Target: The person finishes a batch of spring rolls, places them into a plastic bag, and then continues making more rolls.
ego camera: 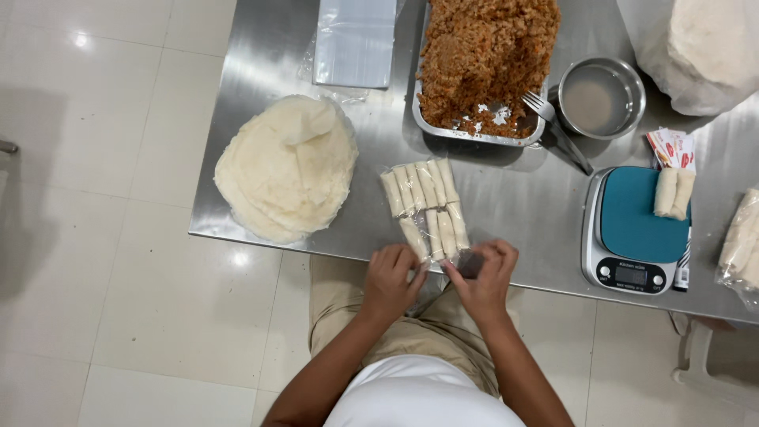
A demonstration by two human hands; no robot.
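Both hands pinched the open near end of a clear plastic bag of spring rolls (425,207) at the steel table's (506,205) front edge: the left hand (389,277) and right hand (484,278) each had fingertips pressed together on the film. The rolls lay lengthwise, pointing away from the person, in two rows. Both forearms angled inward, wrists bent down. A stack of round wrappers (286,166) lay left.
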